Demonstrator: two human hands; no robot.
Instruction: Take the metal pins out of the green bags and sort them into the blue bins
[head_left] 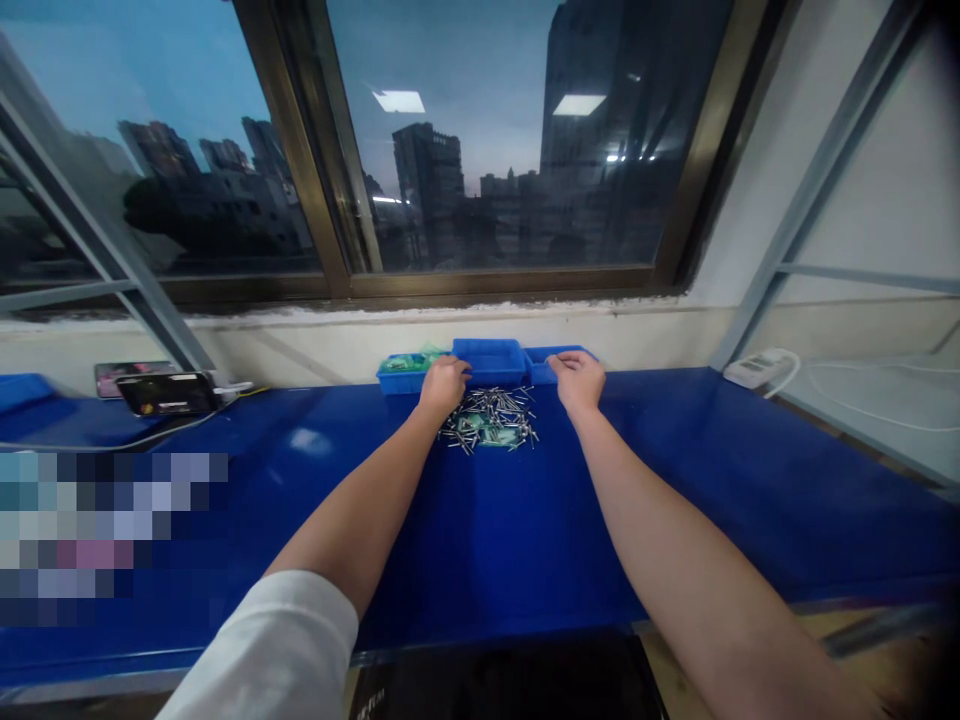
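Note:
A heap of small metal pins lies on the blue table, with a green part partly buried in it. My left hand rests at the heap's left edge, fingers curled down; what it holds is hidden. My right hand hovers to the right of the heap, near the right blue tray, fingers bent. Behind the heap stand three blue trays: the left one holds green parts, the middle one sits between my hands.
Two phones with cables lie at the far left of the table. A white power strip with a cord sits at the right. A window and wall close the back. The table's front edge is near me.

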